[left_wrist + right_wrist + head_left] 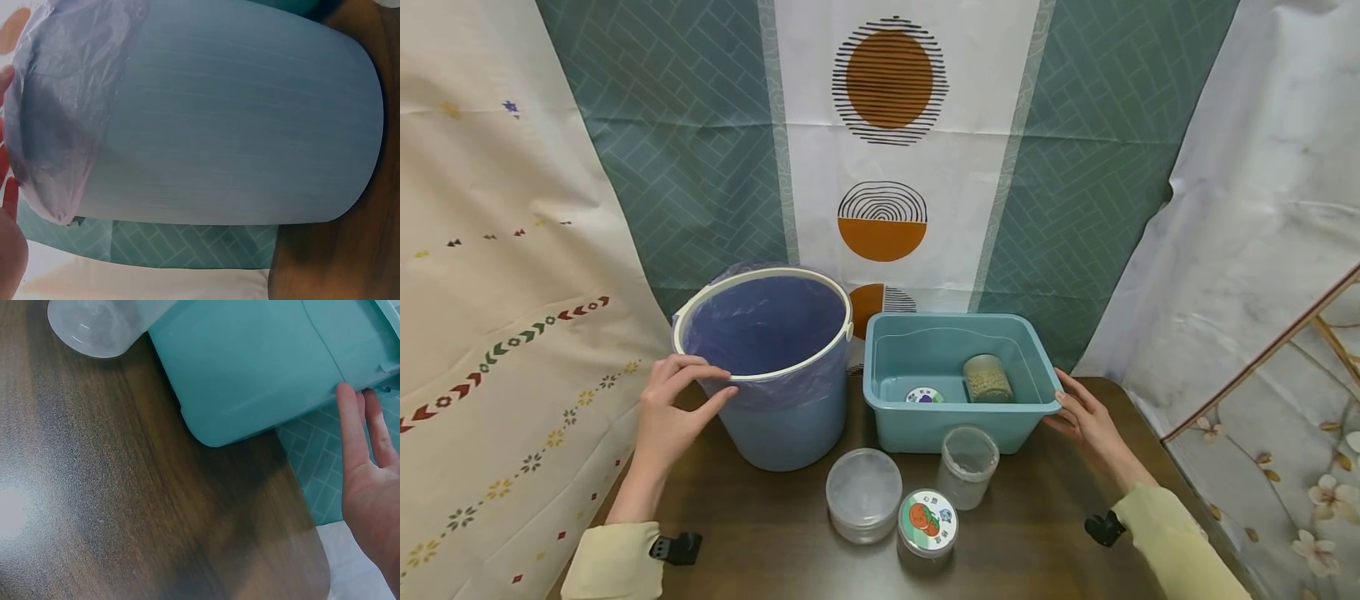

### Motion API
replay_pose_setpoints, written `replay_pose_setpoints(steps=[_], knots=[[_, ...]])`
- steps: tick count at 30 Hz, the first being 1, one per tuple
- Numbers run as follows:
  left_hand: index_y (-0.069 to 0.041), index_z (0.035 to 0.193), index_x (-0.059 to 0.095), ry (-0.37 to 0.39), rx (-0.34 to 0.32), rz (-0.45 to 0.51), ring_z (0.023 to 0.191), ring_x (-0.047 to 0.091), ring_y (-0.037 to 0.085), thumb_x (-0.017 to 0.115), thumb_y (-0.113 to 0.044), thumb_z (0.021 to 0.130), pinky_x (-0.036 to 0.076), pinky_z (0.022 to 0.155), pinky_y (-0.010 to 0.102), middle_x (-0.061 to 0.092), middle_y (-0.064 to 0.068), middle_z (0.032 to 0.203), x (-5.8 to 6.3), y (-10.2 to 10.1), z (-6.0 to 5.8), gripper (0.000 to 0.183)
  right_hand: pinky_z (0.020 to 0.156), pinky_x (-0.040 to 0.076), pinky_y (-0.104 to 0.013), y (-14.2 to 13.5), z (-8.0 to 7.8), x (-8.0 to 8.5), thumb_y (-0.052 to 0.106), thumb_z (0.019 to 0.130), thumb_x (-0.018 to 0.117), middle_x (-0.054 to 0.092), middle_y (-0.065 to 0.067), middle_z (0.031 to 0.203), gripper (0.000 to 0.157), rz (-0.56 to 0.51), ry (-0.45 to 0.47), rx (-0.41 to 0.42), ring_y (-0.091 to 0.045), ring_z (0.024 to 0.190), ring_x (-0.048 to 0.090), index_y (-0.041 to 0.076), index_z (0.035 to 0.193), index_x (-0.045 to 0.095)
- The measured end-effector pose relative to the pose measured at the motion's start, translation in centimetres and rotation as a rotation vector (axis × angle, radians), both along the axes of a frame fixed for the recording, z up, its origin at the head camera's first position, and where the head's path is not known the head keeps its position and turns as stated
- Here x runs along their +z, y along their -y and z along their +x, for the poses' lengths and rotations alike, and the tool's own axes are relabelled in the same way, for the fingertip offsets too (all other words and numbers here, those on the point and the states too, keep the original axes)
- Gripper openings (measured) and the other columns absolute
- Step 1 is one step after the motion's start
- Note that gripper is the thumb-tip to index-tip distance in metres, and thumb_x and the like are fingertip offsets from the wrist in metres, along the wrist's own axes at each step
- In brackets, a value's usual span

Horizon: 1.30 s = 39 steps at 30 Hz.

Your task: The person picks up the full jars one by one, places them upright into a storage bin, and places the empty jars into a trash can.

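At the left stands a blue bucket (790,425) with a white rim, lined with a thin translucent purple bag (69,94). My left hand (676,408) is at its near left rim, thumb and forefinger apart, fingertips right at the edge. A teal plastic tub (917,429) sits to the bucket's right. My right hand (1086,421) touches the tub's right front corner with extended fingers (353,425). Inside the tub, a jar of pale green contents (988,379) lies on its side, near a round lid with a purple picture (924,395).
In front of the tub are a clear open-topped jar (967,471), a wide translucent container (863,496) and a jar with a fruit-picture lid (927,523). They stand close together on the dark wooden table (760,542). Patterned cloths (700,150) hang behind and at both sides.
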<state>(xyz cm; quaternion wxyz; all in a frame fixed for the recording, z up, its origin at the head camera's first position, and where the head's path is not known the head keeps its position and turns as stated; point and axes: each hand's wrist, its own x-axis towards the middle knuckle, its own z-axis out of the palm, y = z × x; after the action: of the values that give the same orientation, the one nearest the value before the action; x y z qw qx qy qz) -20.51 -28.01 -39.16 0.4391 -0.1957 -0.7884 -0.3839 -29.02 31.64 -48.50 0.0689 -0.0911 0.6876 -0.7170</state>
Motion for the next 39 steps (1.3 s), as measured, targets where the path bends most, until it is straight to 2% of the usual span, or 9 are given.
replay_pose_setpoints(steps=[5, 9, 14, 17, 21, 27, 30, 36, 39], knots=[[-0.01, 0.086, 0.077, 0.013, 0.005, 0.004, 0.098, 0.046, 0.003, 0.087, 0.012, 0.059, 0.03, 0.092, 0.017, 0.062, 0.007, 0.09, -0.1, 0.0, -0.1, 0.036, 0.087, 0.056, -0.025, 0.0, 0.0, 0.0, 0.024, 0.106, 0.045, 0.061, 0.015, 0.121, 0.062, -0.016, 0.0, 0.007, 0.0, 0.102, 0.068, 0.02, 0.16, 0.015], [-0.011, 0.086, 0.076, 0.056, 0.023, -0.026, 0.098, 0.044, 0.001, 0.086, 0.01, 0.063, 0.03, 0.09, 0.017, 0.061, 0.004, 0.091, -0.2, 0.2, -0.1, 0.033, 0.086, 0.057, -0.024, 0.1, 0.0, 0.1, 0.022, 0.106, 0.045, 0.063, 0.014, 0.12, 0.063, -0.044, 0.005, 0.014, 0.0, 0.101, 0.069, 0.016, 0.16, 0.013], [-0.012, 0.089, 0.076, 0.119, 0.025, -0.061, 0.1, 0.043, -0.001, 0.086, 0.005, 0.067, 0.03, 0.09, 0.017, 0.061, 0.002, 0.094, 0.2, 0.5, -0.1, 0.029, 0.085, 0.057, -0.024, 0.1, 0.1, 0.3, 0.02, 0.106, 0.045, 0.063, 0.016, 0.121, 0.064, -0.066, 0.016, 0.022, 0.0, 0.101, 0.069, 0.015, 0.16, 0.011], [-0.012, 0.089, 0.076, 0.12, 0.022, -0.071, 0.099, 0.043, -0.002, 0.087, 0.006, 0.066, 0.031, 0.089, 0.016, 0.062, 0.003, 0.094, 0.5, 0.5, 0.0, 0.031, 0.085, 0.057, -0.024, 0.1, 0.1, 0.3, 0.02, 0.106, 0.044, 0.062, 0.017, 0.122, 0.064, -0.071, 0.022, 0.024, 0.0, 0.102, 0.068, 0.016, 0.16, 0.011], [-0.013, 0.088, 0.076, 0.147, 0.02, -0.064, 0.099, 0.042, -0.003, 0.087, 0.007, 0.064, 0.03, 0.088, 0.015, 0.062, 0.002, 0.093, 0.9, 0.4, 0.0, 0.033, 0.086, 0.057, -0.024, 0.1, 0.1, 0.2, 0.02, 0.106, 0.044, 0.061, 0.017, 0.124, 0.063, -0.077, 0.019, 0.036, 0.0, 0.103, 0.068, 0.016, 0.16, 0.01], [-0.015, 0.089, 0.076, 0.217, 0.023, -0.035, 0.099, 0.042, -0.001, 0.086, 0.005, 0.068, 0.03, 0.086, 0.018, 0.061, -0.001, 0.094, 1.0, 0.3, 0.2, 0.03, 0.088, 0.056, -0.025, 0.1, 0.1, 0.2, 0.02, 0.107, 0.043, 0.06, 0.017, 0.125, 0.063, -0.075, 0.014, 0.042, 0.0, 0.105, 0.068, 0.018, 0.16, 0.011], [-0.016, 0.089, 0.075, 0.211, 0.021, -0.056, 0.099, 0.041, -0.001, 0.085, 0.005, 0.069, 0.029, 0.086, 0.018, 0.062, 0.0, 0.094, 1.1, 0.3, 0.2, 0.031, 0.088, 0.056, -0.025, 0.2, 0.1, 0.2, 0.02, 0.106, 0.044, 0.06, 0.018, 0.125, 0.063, -0.072, 0.016, 0.039, 0.0, 0.104, 0.068, 0.017, 0.16, 0.011], [-0.017, 0.089, 0.075, 0.128, 0.01, -0.168, 0.096, 0.043, 0.006, 0.085, 0.005, 0.069, 0.03, 0.088, 0.02, 0.064, 0.0, 0.092, 1.3, 0.2, 0.1, 0.032, 0.087, 0.056, -0.024, 0.1, 0.1, 0.3, 0.021, 0.106, 0.044, 0.06, 0.018, 0.124, 0.063, -0.072, 0.018, 0.036, 0.0, 0.104, 0.068, 0.018, 0.16, 0.012], [-0.018, 0.09, 0.075, 0.102, 0.005, -0.194, 0.094, 0.044, 0.009, 0.085, 0.005, 0.069, 0.03, 0.087, 0.02, 0.064, 0.0, 0.092, 1.3, 0.2, 0.0, 0.032, 0.086, 0.056, -0.023, 0.2, 0.1, 0.3, 0.02, 0.106, 0.044, 0.059, 0.017, 0.124, 0.063, -0.075, 0.015, 0.039, 0.001, 0.104, 0.067, 0.018, 0.16, 0.011]])
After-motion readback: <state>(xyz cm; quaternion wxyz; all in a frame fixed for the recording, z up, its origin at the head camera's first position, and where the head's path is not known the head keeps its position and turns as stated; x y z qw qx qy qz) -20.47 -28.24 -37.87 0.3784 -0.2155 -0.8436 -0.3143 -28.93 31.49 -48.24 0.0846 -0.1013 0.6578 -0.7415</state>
